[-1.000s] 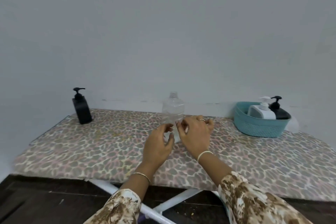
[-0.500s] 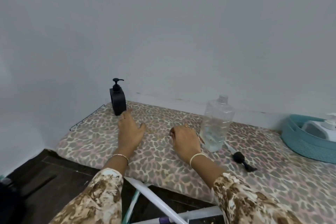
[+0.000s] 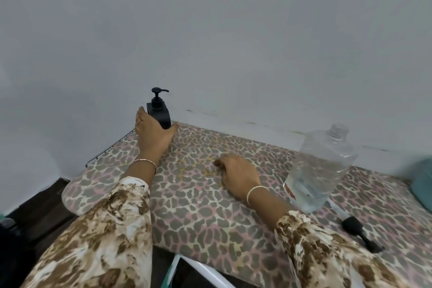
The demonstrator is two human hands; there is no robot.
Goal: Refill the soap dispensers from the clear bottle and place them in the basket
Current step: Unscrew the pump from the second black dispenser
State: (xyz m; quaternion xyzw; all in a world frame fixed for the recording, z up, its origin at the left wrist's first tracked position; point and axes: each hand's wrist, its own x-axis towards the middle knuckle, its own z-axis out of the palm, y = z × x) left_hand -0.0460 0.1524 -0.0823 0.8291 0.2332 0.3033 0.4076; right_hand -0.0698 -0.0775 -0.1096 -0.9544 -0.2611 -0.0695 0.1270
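A black soap dispenser (image 3: 159,113) with its pump on stands at the back left corner of the leopard-print board (image 3: 198,206). My left hand (image 3: 153,134) wraps round its lower body, fingers on the left side and thumb on the right. My right hand (image 3: 238,175) rests on the board with loosely curled fingers and holds nothing. To its right stands the clear bottle (image 3: 321,168), uncapped, with a little clear liquid at the bottom. A sliver of the teal basket (image 3: 423,180) shows at the right edge.
A black pump head (image 3: 358,231) with its clear tube lies on the board in front of the bottle. A grey wall runs close behind the board. White legs of the board (image 3: 205,271) and a dark floor (image 3: 35,213) lie below its front and left edges.
My view has swung left, so the basket has slid to the edge. My left hand has reached back from the board's surface to the black dispenser. My right hand has stayed on the board.
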